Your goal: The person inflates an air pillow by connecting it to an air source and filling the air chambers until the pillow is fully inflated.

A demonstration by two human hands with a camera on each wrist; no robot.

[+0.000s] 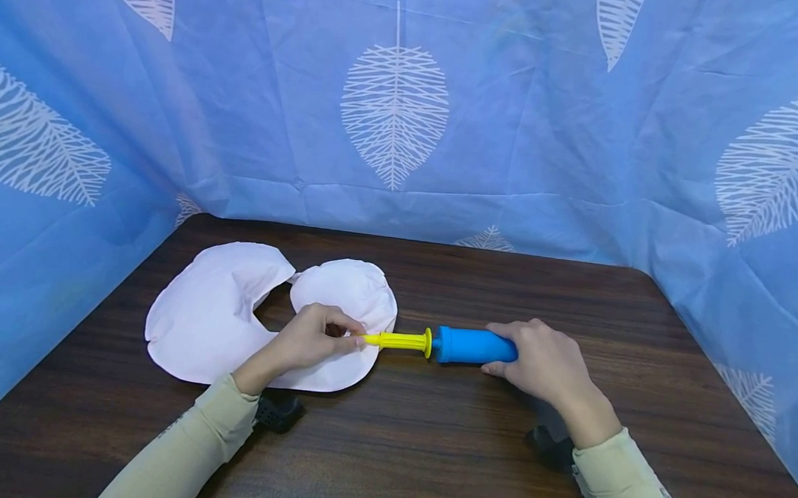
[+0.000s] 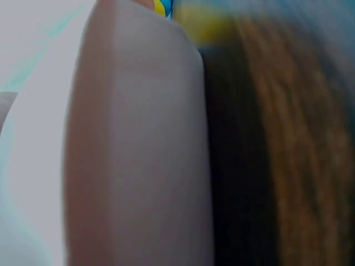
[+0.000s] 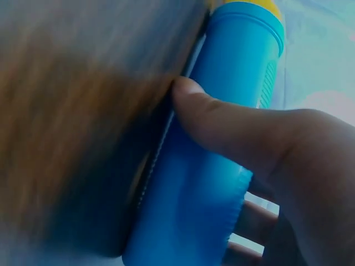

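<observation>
A hand pump with a blue barrel and a yellow nozzle end lies across the front middle in the head view. My right hand grips the barrel's right end; in the right wrist view the thumb lies across the blue barrel, with fingers around the far side. With thumb and fingertips, my left hand pinches at the pump's yellow tip, over the right lobe of a white inflatable neck pillow. The pillow looks partly puffed and wrinkled. Whatever joins tip and pillow is hidden by the fingers.
The dark wooden table carries the pillow and pump. Blue curtains with white leaf prints hang along its back and both sides. Black wrist devices sit under both forearms.
</observation>
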